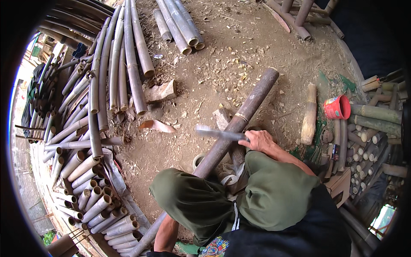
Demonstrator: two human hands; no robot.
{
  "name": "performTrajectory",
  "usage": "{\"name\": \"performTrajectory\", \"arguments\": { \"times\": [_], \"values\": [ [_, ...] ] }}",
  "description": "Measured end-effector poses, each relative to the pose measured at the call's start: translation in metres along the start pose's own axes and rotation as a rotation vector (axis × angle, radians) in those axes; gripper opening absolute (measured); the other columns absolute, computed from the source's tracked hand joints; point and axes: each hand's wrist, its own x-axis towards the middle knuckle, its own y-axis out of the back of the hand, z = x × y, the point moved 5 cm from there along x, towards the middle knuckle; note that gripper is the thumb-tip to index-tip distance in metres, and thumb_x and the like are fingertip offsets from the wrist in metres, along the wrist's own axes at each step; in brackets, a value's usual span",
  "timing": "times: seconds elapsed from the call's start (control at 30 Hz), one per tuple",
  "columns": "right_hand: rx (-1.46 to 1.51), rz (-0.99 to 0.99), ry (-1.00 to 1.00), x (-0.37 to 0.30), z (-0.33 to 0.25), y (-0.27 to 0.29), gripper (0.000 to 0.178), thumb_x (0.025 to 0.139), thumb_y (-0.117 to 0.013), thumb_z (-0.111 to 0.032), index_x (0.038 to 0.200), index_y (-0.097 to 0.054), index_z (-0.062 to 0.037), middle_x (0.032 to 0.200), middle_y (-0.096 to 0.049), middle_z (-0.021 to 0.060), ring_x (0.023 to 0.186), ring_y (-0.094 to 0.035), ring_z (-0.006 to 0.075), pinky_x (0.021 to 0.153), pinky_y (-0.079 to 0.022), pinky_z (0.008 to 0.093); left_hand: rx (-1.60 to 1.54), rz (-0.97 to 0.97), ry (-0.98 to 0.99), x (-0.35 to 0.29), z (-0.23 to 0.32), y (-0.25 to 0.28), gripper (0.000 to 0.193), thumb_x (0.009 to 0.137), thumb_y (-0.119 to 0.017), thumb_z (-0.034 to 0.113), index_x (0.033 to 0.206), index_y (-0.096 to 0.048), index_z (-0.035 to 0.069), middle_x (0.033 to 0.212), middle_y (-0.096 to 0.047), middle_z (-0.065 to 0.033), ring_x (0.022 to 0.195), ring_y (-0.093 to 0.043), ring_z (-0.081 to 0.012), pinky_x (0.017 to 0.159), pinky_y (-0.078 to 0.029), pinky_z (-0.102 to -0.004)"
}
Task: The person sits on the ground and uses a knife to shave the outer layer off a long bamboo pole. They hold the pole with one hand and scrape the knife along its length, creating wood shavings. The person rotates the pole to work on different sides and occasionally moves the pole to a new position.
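A long dark bamboo pole runs slantwise from the upper right, between my knees, toward the lower left. My right hand is closed round the handle of a knife. Its blade, smeared by motion, lies across the pole just below a pale node ring and points left. I cannot tell whether the edge touches the bamboo. My left forearm comes up beside the pole's lower part, and the hand itself is hidden under my left knee. A wooden piece sits beneath the pole.
Bamboo poles and stacked cut lengths crowd the left. More bamboo is piled right, near a red bucket and a pale bundle. Wood chips cover the dirt floor; a wood chunk lies there.
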Motion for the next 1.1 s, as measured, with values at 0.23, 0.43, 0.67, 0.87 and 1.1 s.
{"name": "performTrajectory", "arguments": {
  "times": [0.23,0.43,0.67,0.87,1.1],
  "values": [
    [-0.033,-0.047,-0.179,0.006,0.01,0.011,0.063,0.094,-0.047,-0.065,0.085,-0.06,-0.0039,0.076,-0.067,0.0263,0.074,-0.065,0.0475,0.063,-0.052,0.0551,-0.002,0.005,0.0,0.0,0.0,0.002,0.047,0.082,-0.072,0.03,0.122,-0.063,0.007,0.109,-0.068,-0.0161,0.099,-0.064,-0.0285,0.081,-0.048,-0.0405],
    [0.084,0.263,-0.48,0.021,0.035,0.013,0.062,0.095,-0.047,-0.064,0.085,-0.06,-0.0033,0.078,-0.067,0.0276,0.076,-0.065,0.0475,0.064,-0.05,0.0557,-0.002,-0.003,-0.013,0.005,0.003,0.002,0.048,0.082,-0.073,0.03,0.122,-0.063,0.007,0.109,-0.068,-0.0164,0.099,-0.064,-0.0289,0.081,-0.048,-0.0408],
    [0.053,0.355,-0.605,0.01,0.062,0.006,0.06,0.093,-0.051,-0.064,0.086,-0.06,-0.0055,0.083,-0.067,0.0256,0.077,-0.066,0.0473,0.067,-0.052,0.0536,-0.002,-0.014,-0.012,0.002,0.002,0.0,0.049,0.082,-0.073,0.031,0.123,-0.063,0.007,0.109,-0.068,-0.0167,0.099,-0.064,-0.0294,0.081,-0.048,-0.0412],
    [-0.014,0.106,-0.196,0.003,0.02,0.001,0.06,0.094,-0.049,-0.062,0.086,-0.061,-0.004,0.079,-0.067,0.0266,0.077,-0.065,0.0483,0.065,-0.052,0.0546,0.007,0.005,-0.001,-0.001,0.0,0.004,0.049,0.081,-0.073,0.031,0.123,-0.063,0.007,0.109,-0.068,-0.017,0.099,-0.064,-0.0298,0.081,-0.048,-0.0415],
    [-0.076,0.036,-0.055,0.008,0.013,0.007,0.064,0.095,-0.046,-0.064,0.085,-0.061,-0.003,0.077,-0.067,0.0267,0.074,-0.065,0.0477,0.063,-0.051,0.0544,0.01,0.007,-0.005,-0.004,-0.002,0.002,0.05,0.081,-0.074,0.031,0.123,-0.062,0.007,0.109,-0.068,-0.0173,0.099,-0.064,-0.0303,0.081,-0.048,-0.0419]
  ]
}}
